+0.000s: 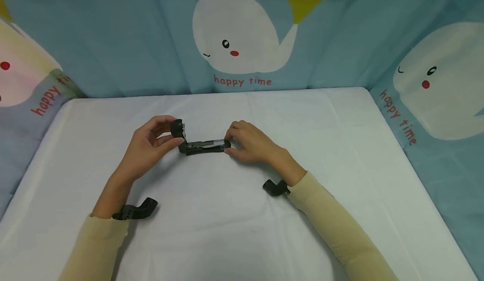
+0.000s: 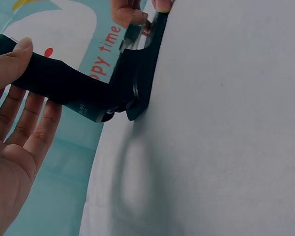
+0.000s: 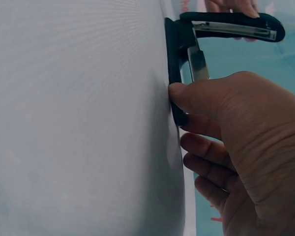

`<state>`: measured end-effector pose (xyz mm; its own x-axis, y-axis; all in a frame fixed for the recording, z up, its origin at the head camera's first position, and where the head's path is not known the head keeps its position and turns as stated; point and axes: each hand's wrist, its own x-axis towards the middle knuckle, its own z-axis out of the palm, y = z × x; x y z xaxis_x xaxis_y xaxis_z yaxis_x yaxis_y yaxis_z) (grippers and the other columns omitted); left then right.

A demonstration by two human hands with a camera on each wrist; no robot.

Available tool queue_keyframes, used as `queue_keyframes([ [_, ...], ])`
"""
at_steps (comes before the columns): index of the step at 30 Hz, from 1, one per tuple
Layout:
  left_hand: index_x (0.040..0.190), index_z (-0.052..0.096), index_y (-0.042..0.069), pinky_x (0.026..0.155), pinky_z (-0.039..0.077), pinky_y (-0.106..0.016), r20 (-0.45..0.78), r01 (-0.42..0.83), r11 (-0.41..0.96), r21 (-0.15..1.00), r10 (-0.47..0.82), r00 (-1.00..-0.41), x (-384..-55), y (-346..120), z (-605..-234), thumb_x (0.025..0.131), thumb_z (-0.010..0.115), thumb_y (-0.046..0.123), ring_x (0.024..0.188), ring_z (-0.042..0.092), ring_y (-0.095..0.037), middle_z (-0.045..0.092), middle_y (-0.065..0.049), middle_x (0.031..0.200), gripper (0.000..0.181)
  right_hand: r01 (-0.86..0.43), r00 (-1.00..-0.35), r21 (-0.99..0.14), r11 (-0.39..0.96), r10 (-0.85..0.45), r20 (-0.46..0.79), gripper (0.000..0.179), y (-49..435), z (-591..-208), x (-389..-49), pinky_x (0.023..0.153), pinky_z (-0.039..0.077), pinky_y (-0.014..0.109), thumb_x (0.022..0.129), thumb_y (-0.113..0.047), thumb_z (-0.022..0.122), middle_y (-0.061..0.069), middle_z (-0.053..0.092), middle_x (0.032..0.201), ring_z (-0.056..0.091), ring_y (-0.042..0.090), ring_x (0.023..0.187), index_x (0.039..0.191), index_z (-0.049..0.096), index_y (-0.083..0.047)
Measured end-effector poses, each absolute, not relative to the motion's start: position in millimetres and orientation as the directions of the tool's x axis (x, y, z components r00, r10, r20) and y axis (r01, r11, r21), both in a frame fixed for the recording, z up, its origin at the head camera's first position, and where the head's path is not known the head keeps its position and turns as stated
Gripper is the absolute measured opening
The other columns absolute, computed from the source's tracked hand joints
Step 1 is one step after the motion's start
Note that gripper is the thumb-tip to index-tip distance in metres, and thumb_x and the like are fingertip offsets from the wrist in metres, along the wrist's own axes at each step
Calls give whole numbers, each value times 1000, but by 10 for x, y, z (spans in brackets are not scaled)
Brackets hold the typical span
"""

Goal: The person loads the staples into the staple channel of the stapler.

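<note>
A black stapler [image 1: 206, 147] stands opened wide over the table, its upper arm swung up at a steep angle from the base. My left hand [image 1: 145, 148] grips the raised upper arm [image 2: 64, 81], thumb on one side and fingers on the other. The base's far end is pinched between thumb and index finger of my right hand [image 1: 251, 143]. In the right wrist view, a metal staple channel [image 3: 236, 29] shows along the inside of the upper arm. A metal piece [image 3: 198, 64] juts out between the two halves, near the hinge.
A white cloth [image 1: 211, 222] covers the table. Blue curtains [image 1: 124, 41] with whale prints hang behind it and at both sides. Dark wrist-camera mounts [image 1: 138, 209] stick out from both wrists, low over the cloth.
</note>
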<state>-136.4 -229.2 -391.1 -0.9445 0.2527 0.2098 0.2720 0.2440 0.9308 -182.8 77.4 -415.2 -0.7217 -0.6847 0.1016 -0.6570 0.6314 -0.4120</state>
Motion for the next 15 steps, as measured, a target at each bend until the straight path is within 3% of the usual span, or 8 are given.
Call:
queue_keyframes([
  [6,135,55,9,95,56,-16,228,301,259,918,278,-933,-1401,-2279,-3893,89,75,-1,118,62,-11,60,-2,128,51,-663,-717,-407,628,-689,105,27,765,-4119,-1847,104,47,36,93,-34,71,0,65,114,58,19,112,112,70,-14],
  [15,132,57,22,97,54,-14,189,334,443,832,340,-921,-1420,-2158,-3805,89,78,13,115,62,-3,63,6,126,48,-651,-724,-414,636,-683,90,27,750,-4143,-1833,101,48,35,93,-35,71,0,64,112,57,18,109,111,70,-15],
])
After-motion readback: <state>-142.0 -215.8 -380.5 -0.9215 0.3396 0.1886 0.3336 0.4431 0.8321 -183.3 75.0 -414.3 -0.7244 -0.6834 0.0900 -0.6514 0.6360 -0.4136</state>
